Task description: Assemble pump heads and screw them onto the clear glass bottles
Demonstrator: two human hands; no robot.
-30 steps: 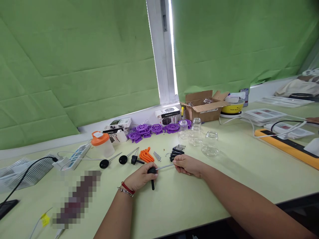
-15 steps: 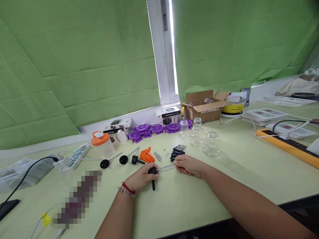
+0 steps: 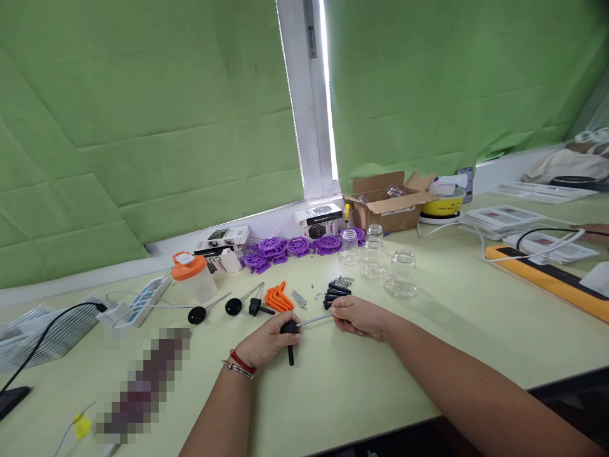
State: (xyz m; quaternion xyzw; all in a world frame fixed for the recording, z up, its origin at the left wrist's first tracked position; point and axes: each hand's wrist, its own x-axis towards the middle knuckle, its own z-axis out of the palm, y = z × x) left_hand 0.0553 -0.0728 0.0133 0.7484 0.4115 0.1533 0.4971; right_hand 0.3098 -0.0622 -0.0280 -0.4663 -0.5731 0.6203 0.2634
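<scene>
My left hand is closed around the round black head of a metal rod, whose black handle points down toward the table's front. At the rod's other end, my right hand pinches the tip between thumb and fingers; whether a small part is there too is hidden. Just beyond the right hand lie black cylindrical pieces and several springs. Orange bent levers and silver screws rest behind the left hand. Similar black-headed rods lie farther left, one with a black handle.
Purple round frames line the back near printed boxes. Clear jars and an open carton stand right of centre. An orange-lidded cup and a power strip are at left. An orange-edged bar lies far right.
The view has shifted very slightly, so everything sits a little farther left. Both hands keep the same hold on the rod.
</scene>
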